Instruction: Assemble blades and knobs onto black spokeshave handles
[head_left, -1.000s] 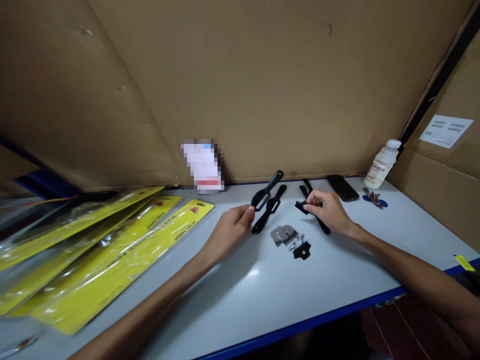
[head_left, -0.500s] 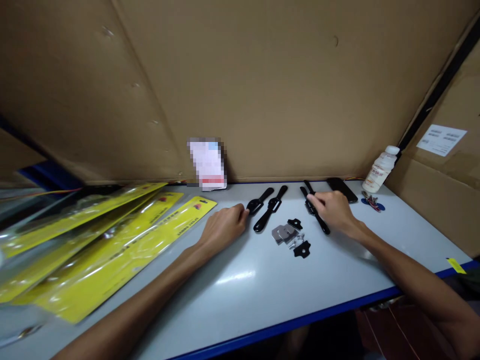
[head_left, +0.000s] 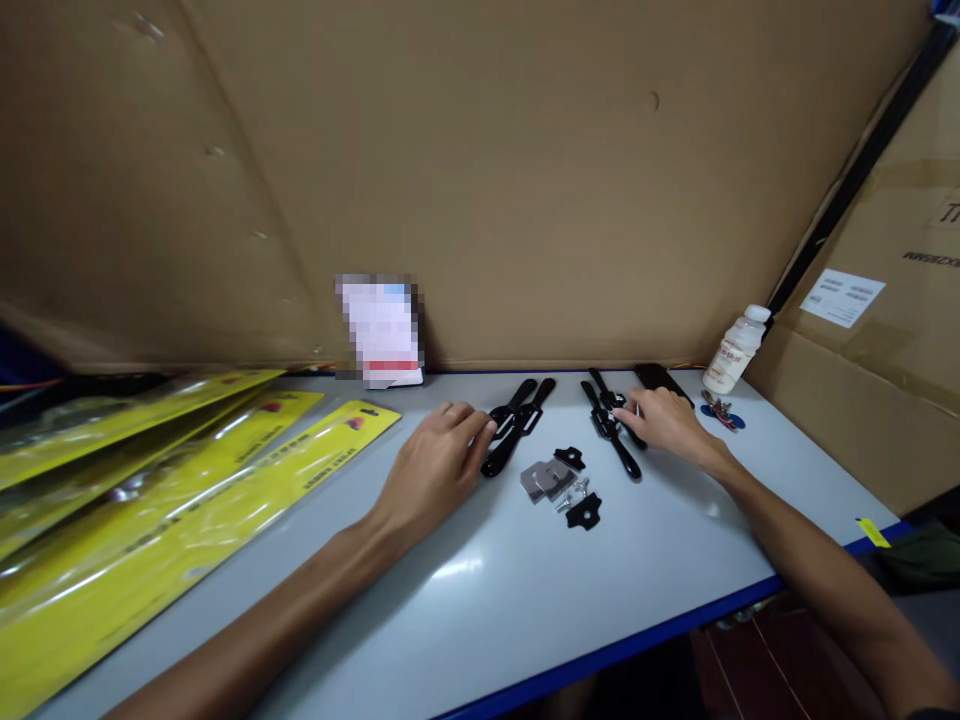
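Two black spokeshave bodies lie side by side left of the middle. My left hand [head_left: 439,462] is closed at the outer spokeshave [head_left: 501,420], its fingers hiding the near handle. The inner spokeshave [head_left: 492,464] lies right against it, with its slot showing. To the right is a second pair. My right hand [head_left: 670,425] pinches the farther spokeshave [head_left: 598,380] of that pair near its middle. Beside it rests the nearer spokeshave [head_left: 624,457], apart from my fingers. Between the pairs are grey blades [head_left: 546,480], small screws [head_left: 576,492] and two black cap plates [head_left: 584,511].
Yellow cards in clear plastic packs [head_left: 247,490] cover the left side. A blurred phone-like panel [head_left: 384,330] leans on the cardboard wall [head_left: 525,180]. At the back right are a dark phone [head_left: 660,378], a white bottle [head_left: 733,352] and keys [head_left: 721,412].
The left pair of spokeshaves now lies closer together. My right hand has drawn slightly off the nearer right spokeshave, and the two right spokeshaves show more clearly. The camera view has shifted.
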